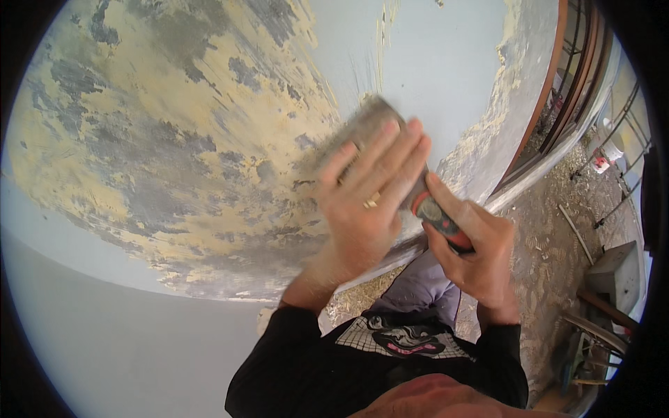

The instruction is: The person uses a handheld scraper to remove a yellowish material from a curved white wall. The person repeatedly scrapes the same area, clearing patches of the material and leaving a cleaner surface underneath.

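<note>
A wide-bladed scraper (389, 107) lies against a painted wall (444, 68), its metal blade blurred and pointing up and left. My right hand (473, 245) is wrapped around its black and red handle (444, 222). Spread over the blade, my left hand (366, 193) presses with outstretched fingers; its thumb is hidden, and one finger wears a ring. Left of the blade, the wall shows patchy yellowish and grey layers (172, 157) where the pale blue paint is gone. Pale blue paint remains above and to the right of the blade. Small flakes cling at the blade's edge.
A brown-framed window with bars (569, 78) borders the wall on the right. Paint chips litter the patterned floor (543, 261). A white bucket (609, 143), a grey block (614, 271), a thin stick (575, 232) and wooden pieces (598, 332) stand or lie to the right.
</note>
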A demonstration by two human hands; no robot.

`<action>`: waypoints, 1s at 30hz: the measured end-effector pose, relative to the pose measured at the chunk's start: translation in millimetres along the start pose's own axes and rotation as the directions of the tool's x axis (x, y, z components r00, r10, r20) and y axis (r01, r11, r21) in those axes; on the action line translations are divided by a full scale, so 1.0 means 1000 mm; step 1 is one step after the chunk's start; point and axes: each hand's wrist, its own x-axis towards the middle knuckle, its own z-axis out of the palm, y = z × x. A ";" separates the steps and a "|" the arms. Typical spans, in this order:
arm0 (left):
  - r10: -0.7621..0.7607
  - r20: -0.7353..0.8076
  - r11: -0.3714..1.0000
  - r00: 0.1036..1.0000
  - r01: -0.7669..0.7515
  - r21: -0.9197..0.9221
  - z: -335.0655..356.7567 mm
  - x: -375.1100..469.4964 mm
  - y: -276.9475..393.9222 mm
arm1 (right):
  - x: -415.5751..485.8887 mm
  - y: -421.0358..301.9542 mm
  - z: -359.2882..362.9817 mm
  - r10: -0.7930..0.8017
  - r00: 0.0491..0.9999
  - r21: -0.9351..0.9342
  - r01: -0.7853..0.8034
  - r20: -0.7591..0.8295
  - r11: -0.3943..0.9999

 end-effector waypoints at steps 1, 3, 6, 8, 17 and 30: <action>-0.023 0.026 0.999 0.999 0.024 -0.022 0.006 -0.006 0.004 | -0.004 0.005 0.002 0.030 0.999 0.005 -0.030 0.017 1.000; 0.000 -0.021 1.000 1.000 0.000 -0.010 0.007 0.000 0.001 | 0.005 0.004 0.000 0.001 1.000 -0.003 -0.001 -0.003 1.000; 0.029 -0.055 0.999 0.998 -0.030 -0.025 -0.007 0.038 -0.001 | 0.022 -0.008 -0.010 -0.013 0.999 -0.045 0.011 -0.032 0.999; 0.003 -0.036 0.999 0.999 -0.005 -0.053 -0.001 0.021 0.002 | 0.015 -0.010 -0.014 0.019 1.000 -0.055 -0.018 0.003 0.998; -0.042 -0.089 0.998 0.995 0.038 -0.042 0.016 0.013 0.014 | 0.015 0.003 -0.025 -0.041 0.999 -0.176 0.047 0.034 0.983; -0.061 -0.069 0.998 0.996 0.059 -0.036 0.021 -0.004 0.017 | 0.003 0.019 -0.015 -0.119 0.993 -0.149 0.121 0.021 0.981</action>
